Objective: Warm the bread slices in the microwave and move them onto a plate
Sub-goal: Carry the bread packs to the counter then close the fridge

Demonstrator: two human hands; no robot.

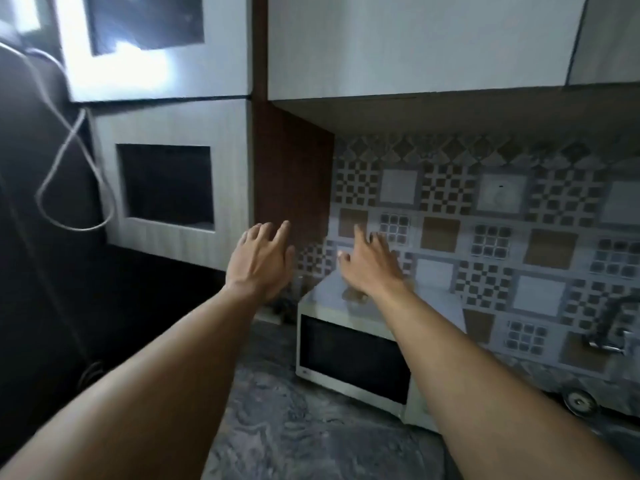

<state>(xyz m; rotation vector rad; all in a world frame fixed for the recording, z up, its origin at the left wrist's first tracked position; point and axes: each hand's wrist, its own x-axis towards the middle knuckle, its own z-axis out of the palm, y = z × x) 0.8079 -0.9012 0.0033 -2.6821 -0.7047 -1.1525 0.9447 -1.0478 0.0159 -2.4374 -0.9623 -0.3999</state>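
Note:
A white microwave point(349, 362) with a dark glass door stands shut on the grey marbled counter, against the patterned tile wall. My left hand point(261, 259) is stretched out above and to the left of it, fingers spread, holding nothing. My right hand point(372, 265) hovers over the microwave's top, fingers apart and empty. A small blurred brownish thing point(353, 295) lies on the microwave top just under my right wrist; I cannot tell what it is. No bread slices or plate show in this view.
Grey wall cabinets point(415, 46) hang low over the counter point(294, 427). At the left, cabinet doors with dark glass panes point(166, 183) and a looping white cable point(69, 161). A tap point(609, 327) and a sink drain point(580, 400) sit at the right.

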